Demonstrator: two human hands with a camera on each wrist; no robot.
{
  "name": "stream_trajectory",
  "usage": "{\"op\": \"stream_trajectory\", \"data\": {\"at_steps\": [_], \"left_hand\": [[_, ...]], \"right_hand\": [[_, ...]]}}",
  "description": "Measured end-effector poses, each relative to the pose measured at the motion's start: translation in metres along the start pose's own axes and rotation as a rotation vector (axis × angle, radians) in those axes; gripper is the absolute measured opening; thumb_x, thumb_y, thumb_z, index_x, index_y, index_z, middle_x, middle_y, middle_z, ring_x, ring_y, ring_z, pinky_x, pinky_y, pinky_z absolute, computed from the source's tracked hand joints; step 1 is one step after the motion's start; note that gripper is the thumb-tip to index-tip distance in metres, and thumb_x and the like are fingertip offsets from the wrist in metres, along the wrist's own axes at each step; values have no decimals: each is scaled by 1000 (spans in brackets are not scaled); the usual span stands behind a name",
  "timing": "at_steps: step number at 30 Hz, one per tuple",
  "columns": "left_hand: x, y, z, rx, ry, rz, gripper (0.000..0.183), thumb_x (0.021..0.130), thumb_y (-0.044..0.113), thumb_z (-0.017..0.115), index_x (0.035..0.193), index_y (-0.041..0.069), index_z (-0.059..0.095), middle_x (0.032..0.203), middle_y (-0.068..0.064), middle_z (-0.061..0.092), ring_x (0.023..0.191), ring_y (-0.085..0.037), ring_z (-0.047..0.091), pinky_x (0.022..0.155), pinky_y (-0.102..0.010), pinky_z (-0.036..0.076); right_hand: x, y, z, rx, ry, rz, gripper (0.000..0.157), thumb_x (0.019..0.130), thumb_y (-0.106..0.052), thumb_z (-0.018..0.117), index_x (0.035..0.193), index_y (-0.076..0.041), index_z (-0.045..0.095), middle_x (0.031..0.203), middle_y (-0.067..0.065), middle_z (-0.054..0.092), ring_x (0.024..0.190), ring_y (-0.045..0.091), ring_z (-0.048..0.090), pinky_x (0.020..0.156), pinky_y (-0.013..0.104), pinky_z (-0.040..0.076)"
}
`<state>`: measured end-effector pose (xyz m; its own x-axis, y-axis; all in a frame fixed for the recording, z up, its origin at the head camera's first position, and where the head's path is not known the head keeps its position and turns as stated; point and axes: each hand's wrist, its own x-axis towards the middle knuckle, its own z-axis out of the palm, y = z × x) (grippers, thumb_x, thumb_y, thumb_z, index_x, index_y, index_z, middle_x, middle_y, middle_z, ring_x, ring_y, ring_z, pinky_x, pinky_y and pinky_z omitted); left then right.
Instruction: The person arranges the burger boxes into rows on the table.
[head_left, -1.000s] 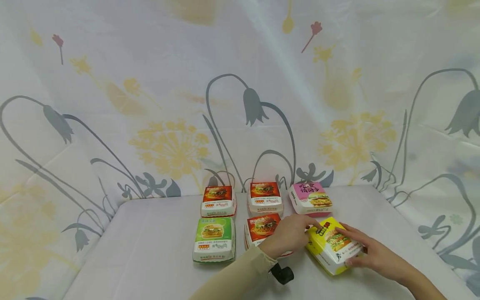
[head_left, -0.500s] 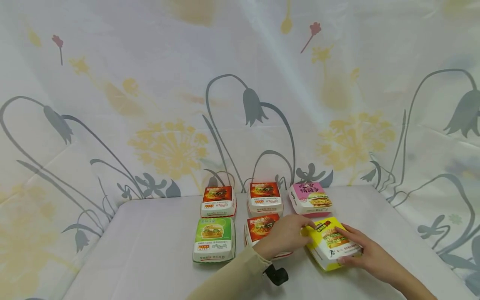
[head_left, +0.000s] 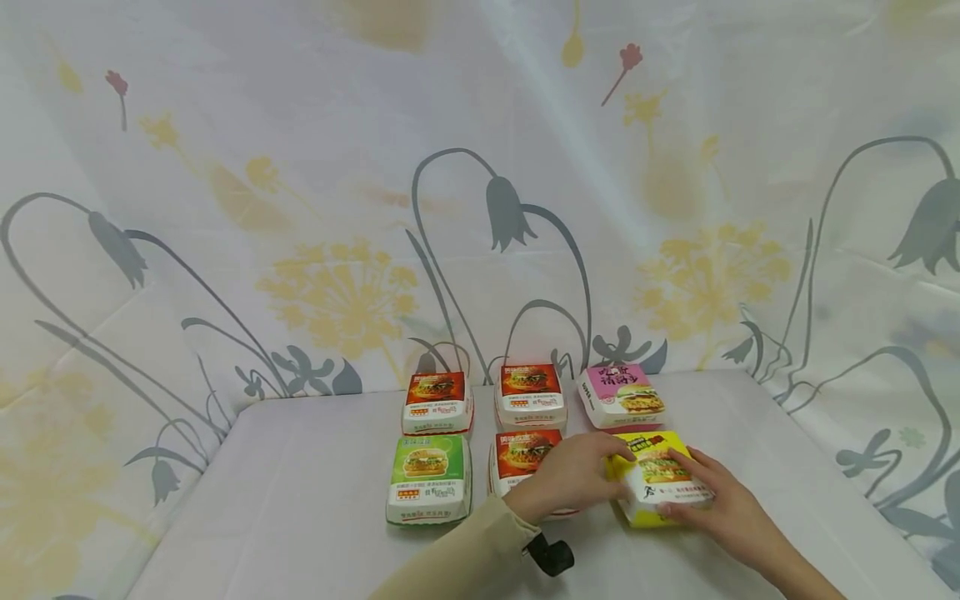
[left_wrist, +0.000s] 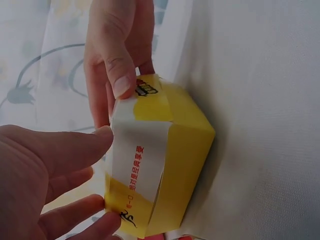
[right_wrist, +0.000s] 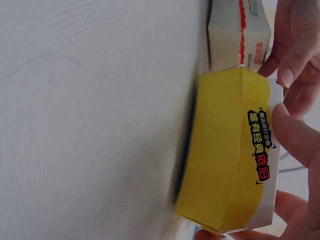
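Note:
Between both hands is a yellow and white burger box [head_left: 660, 475] with a burger printed on its lid, lying on the table. My right hand [head_left: 727, 517] holds its right side, thumb on the front part of the lid and fingers toward the back. My left hand [head_left: 566, 475] has its fingertips on the box's left edge; in the left wrist view its thumb [left_wrist: 85, 147] and fingers are spread along that edge. Under my left hand a red and white burger box [head_left: 517, 458] is partly hidden. The right wrist view shows the yellow box's closed front side [right_wrist: 215, 145].
Behind stand two red burger boxes, one at the left [head_left: 437, 402] and one in the middle [head_left: 530, 397], and a pink one [head_left: 621, 396] at the right. A green burger box [head_left: 427, 479] is front left. A flower-print sheet [head_left: 480, 250] backs the white table [head_left: 300, 500].
Both hands have turned the yellow box from a slant to nearly square with the others, its near edge swinging left. My right hand moved left with it; the other boxes stayed put.

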<state>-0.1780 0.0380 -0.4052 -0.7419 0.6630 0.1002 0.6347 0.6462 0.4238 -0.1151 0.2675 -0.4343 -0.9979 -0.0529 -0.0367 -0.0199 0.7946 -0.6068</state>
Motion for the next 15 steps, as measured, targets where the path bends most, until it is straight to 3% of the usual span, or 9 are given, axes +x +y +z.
{"op": "stream_trajectory", "data": {"at_steps": [10, 15], "left_hand": [[1, 8, 1, 40, 7, -59, 36, 82, 42, 81, 115, 33, 70, 118, 22, 63, 94, 2, 55, 83, -18, 45], [1, 9, 3, 59, 11, -66, 38, 81, 49, 79, 116, 34, 72, 122, 23, 62, 102, 3, 56, 83, -18, 45]], "right_hand": [[3, 9, -1, 27, -22, -46, 81, 88, -49, 71, 151, -7, 41, 154, 33, 23, 132, 61, 28, 95, 76, 32], [2, 12, -2, 65, -12, -67, 77, 89, -45, 72, 150, -8, 43, 154, 33, 23, 132, 61, 28, 96, 75, 32]]}}
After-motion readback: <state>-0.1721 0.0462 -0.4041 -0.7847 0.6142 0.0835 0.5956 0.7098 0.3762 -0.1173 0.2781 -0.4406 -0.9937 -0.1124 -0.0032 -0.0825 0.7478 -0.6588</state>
